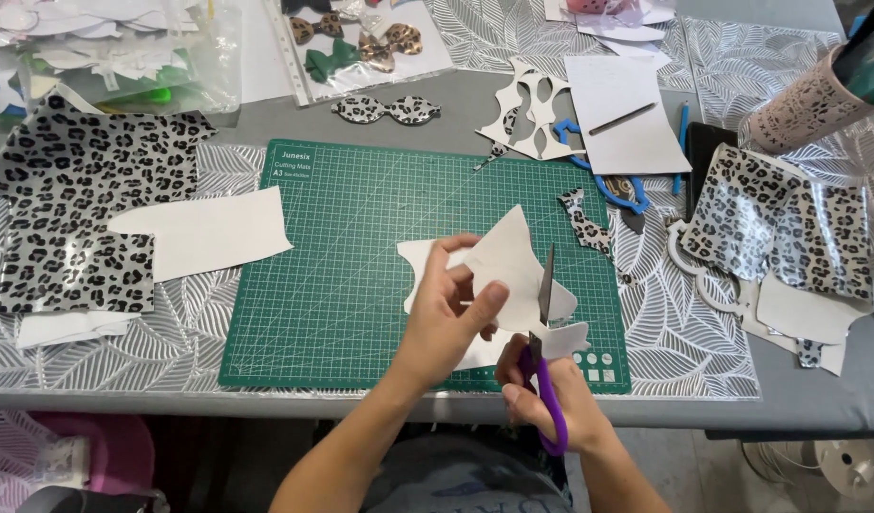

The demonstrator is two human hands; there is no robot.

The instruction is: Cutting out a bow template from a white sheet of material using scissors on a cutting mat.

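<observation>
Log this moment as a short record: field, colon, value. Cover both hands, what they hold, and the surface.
left hand: holds white cut sheet above the mat
right hand: grips purple-handled scissors, blades up into the sheet's edge
surface: green cutting mat on grey table
left of mat: leopard-print sheet
right of mat: blue-handled scissors

White sheet piece [513,261] — curved outline, held above green mat; purple-handled scissors [544,356] cutting edge.

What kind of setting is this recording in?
Most likely a home craft table for bow making: a green cutting mat, leopard-print sheets, finished bows in a clear sleeve, and the right hand cutting a white piece with purple-handled scissors.
</observation>
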